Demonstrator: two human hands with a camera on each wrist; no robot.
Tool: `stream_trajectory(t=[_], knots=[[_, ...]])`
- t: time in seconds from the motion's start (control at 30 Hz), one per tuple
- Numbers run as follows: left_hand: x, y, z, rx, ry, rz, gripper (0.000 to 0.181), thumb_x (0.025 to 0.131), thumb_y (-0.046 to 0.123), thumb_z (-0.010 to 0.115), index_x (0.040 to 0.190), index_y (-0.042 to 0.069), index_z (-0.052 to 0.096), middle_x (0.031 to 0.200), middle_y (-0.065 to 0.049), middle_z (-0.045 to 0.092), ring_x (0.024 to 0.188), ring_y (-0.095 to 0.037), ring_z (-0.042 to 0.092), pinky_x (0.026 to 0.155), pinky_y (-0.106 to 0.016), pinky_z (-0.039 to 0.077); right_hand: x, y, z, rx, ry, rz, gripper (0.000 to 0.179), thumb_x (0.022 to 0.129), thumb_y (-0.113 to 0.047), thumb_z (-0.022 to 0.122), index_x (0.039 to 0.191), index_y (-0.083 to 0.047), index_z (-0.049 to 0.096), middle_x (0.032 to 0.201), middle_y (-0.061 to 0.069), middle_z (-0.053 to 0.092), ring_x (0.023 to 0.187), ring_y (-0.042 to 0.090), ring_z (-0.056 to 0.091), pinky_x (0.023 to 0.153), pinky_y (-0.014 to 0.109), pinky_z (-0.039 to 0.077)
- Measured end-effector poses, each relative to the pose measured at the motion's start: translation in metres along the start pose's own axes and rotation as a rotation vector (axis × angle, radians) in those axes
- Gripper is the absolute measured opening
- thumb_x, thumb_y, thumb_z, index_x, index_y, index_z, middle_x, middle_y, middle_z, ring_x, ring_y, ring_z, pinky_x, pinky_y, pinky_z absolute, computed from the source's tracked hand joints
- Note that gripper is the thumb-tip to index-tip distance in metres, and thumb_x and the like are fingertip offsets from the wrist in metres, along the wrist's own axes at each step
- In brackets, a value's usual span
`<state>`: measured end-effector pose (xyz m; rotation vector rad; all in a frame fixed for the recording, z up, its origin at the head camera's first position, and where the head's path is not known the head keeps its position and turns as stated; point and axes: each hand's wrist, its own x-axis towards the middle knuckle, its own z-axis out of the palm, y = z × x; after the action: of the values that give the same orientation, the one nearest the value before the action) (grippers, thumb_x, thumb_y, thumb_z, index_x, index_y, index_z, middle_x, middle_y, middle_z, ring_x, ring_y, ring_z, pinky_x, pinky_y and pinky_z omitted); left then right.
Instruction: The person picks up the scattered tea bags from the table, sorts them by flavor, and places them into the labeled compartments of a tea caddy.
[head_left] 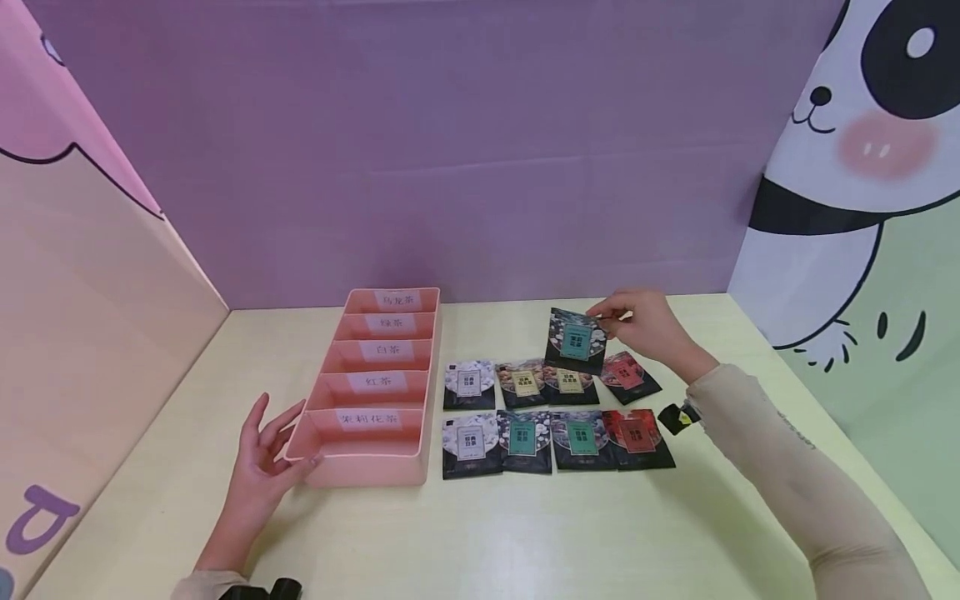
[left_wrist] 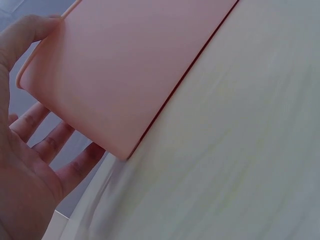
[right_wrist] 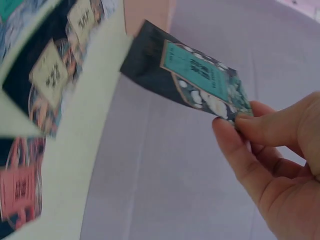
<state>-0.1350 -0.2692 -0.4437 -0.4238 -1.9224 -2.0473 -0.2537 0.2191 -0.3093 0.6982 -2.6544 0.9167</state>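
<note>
A dark tea bag (head_left: 576, 342) with a green label is pinched by one edge between the thumb and fingers of my right hand (head_left: 640, 323). It is held above the back row of tea bags, partly covering one with a yellow label (head_left: 570, 385). In the right wrist view the pinched tea bag (right_wrist: 192, 75) slants away from the fingertips. My left hand (head_left: 262, 462) is at the near left corner of a pink compartment box (head_left: 367, 471). Its thumb touches the front rim, with the other fingers spread along the left side, as the left wrist view shows.
Two rows of tea bags lie right of the box, with white, yellow, green and red labels, including a tilted red one (head_left: 628, 377). Each box compartment carries a white label strip (head_left: 369, 419). A purple backdrop (head_left: 480, 167) stands behind the table (head_left: 525, 542).
</note>
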Motion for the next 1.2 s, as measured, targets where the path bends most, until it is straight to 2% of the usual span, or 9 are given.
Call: stream_trajectory(t=[0.2, 0.47, 0.67, 0.87, 1.2], knots=[[0.004, 0.002, 0.000, 0.067, -0.009, -0.037, 0.102, 0.083, -0.023, 0.062, 0.159, 0.013, 0.004, 0.137, 0.016, 0.055, 0.119, 0.001, 0.053, 0.090, -0.013, 0.048, 0.014, -0.017, 0.023, 0.078, -0.043, -0.104, 0.020, 0.091, 0.008, 0.063, 0.105, 0.002, 0.075, 0.089, 0.010, 0.065, 0.074, 0.023, 0.063, 0.071, 0.040, 0.058], [0.004, 0.000, 0.002, 0.031, -0.018, -0.020, 0.102, 0.082, -0.025, 0.061, 0.158, 0.013, 0.006, 0.136, 0.015, 0.056, 0.119, 0.000, 0.054, 0.088, -0.014, 0.049, 0.038, -0.037, 0.055, 0.134, -0.057, -0.239, 0.018, 0.091, 0.005, 0.066, 0.106, -0.001, 0.075, 0.092, 0.008, 0.067, 0.076, 0.019, 0.063, 0.068, 0.033, 0.057], [0.004, 0.001, 0.002, 0.065, -0.007, -0.051, 0.102, 0.084, -0.022, 0.063, 0.159, 0.015, 0.005, 0.136, 0.017, 0.054, 0.120, 0.001, 0.053, 0.090, -0.013, 0.048, 0.047, -0.067, 0.075, 0.255, -0.086, -0.305, 0.019, 0.090, 0.007, 0.067, 0.105, 0.001, 0.075, 0.093, 0.009, 0.069, 0.077, 0.018, 0.064, 0.072, 0.030, 0.058], [0.000, 0.002, 0.000, 0.059, 0.008, -0.056, 0.101, 0.084, -0.022, 0.063, 0.159, 0.015, 0.006, 0.135, 0.017, 0.055, 0.119, 0.001, 0.054, 0.088, -0.013, 0.049, 0.048, -0.097, 0.091, 0.402, -0.121, -0.330, 0.019, 0.089, 0.008, 0.066, 0.104, 0.003, 0.076, 0.093, 0.009, 0.070, 0.076, 0.014, 0.064, 0.070, 0.027, 0.058], [-0.004, 0.001, -0.003, 0.009, -0.023, 0.021, 0.099, 0.080, -0.029, 0.056, 0.158, 0.015, 0.013, 0.138, 0.013, 0.055, 0.120, -0.002, 0.054, 0.088, -0.015, 0.050, 0.038, -0.128, 0.121, 0.507, -0.199, -0.318, 0.019, 0.089, 0.006, 0.069, 0.107, 0.002, 0.075, 0.097, 0.010, 0.068, 0.076, 0.010, 0.064, 0.067, 0.024, 0.057]])
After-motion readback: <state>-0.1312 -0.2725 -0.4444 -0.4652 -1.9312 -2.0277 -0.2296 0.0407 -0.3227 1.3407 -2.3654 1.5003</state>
